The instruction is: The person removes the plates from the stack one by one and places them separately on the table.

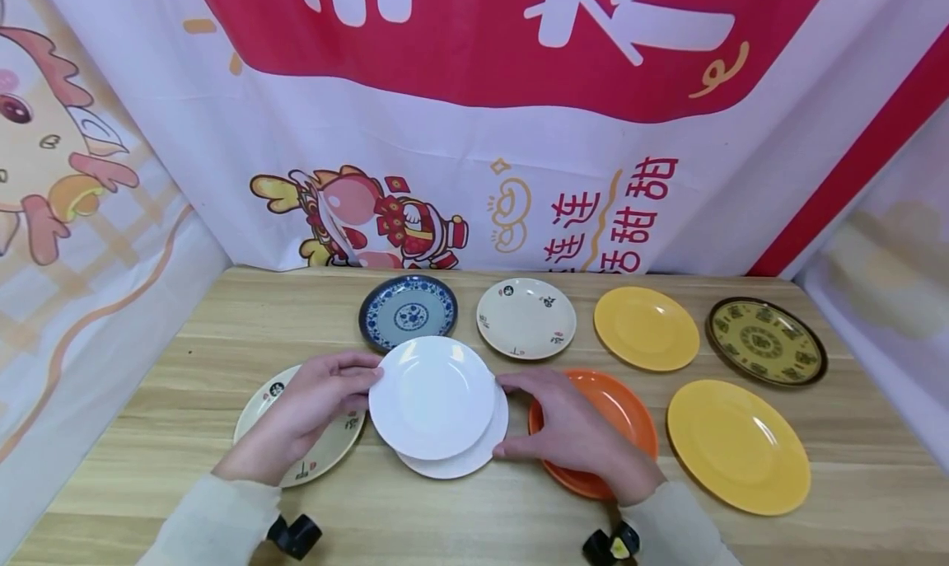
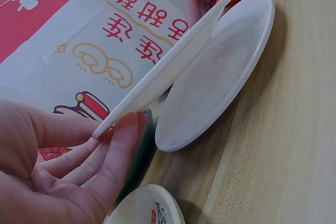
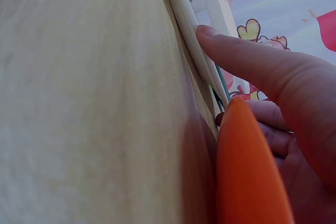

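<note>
My left hand pinches the left rim of a white plate between thumb and fingers. That plate is tilted above a second white plate, and the left wrist view shows a gap between the two. My right hand holds the lower plate's right edge, thumb near the front and fingers farther back. Under my right hand lies an orange plate, partly covered. A cream plate with small printed motifs sits below my left hand, also partly hidden.
Along the back of the wooden table stand a blue patterned plate, a cream printed plate, a yellow plate and a dark-rimmed olive plate. A larger yellow plate lies at the right. Printed cloth hangs behind.
</note>
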Demonstrator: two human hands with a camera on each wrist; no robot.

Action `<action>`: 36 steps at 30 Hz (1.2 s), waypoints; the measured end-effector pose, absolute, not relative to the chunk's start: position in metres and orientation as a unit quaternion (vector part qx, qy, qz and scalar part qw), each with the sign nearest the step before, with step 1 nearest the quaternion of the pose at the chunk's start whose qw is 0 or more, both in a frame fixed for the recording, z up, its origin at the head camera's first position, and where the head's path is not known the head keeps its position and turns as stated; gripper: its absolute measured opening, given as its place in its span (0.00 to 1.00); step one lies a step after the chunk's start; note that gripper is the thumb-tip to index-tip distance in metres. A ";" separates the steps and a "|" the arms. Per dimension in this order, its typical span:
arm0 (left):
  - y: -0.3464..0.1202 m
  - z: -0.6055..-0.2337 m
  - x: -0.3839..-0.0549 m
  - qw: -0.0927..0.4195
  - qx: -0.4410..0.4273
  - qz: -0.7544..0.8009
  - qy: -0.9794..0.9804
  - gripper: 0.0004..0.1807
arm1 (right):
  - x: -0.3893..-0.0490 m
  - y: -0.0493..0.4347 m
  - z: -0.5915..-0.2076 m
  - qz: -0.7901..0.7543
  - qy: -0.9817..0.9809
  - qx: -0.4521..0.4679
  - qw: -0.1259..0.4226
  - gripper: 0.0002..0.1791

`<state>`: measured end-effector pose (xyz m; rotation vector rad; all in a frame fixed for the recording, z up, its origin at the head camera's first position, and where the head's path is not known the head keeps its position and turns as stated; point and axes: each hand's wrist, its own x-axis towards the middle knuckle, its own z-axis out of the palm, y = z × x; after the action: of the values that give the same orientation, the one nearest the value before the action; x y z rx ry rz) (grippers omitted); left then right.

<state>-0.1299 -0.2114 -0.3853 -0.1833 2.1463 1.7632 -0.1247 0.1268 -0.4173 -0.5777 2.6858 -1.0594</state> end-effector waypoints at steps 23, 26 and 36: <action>-0.285 -0.385 -0.141 0.206 -0.033 0.730 0.651 0.18 | -0.124 0.128 -0.420 -0.365 0.905 -0.200 0.088 0.43; -0.298 -0.389 -0.142 0.216 -0.019 0.755 0.619 0.13 | -0.124 0.128 -0.420 -0.366 0.905 -0.197 0.091 0.43; -0.342 -0.399 -0.148 0.229 0.033 0.804 0.548 0.20 | -0.125 0.129 -0.421 -0.360 0.908 -0.194 0.091 0.43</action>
<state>-0.1478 -0.3416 -0.3989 0.0900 1.5087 2.2116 -0.1246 0.1288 -0.4207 -0.5774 2.6982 -1.0688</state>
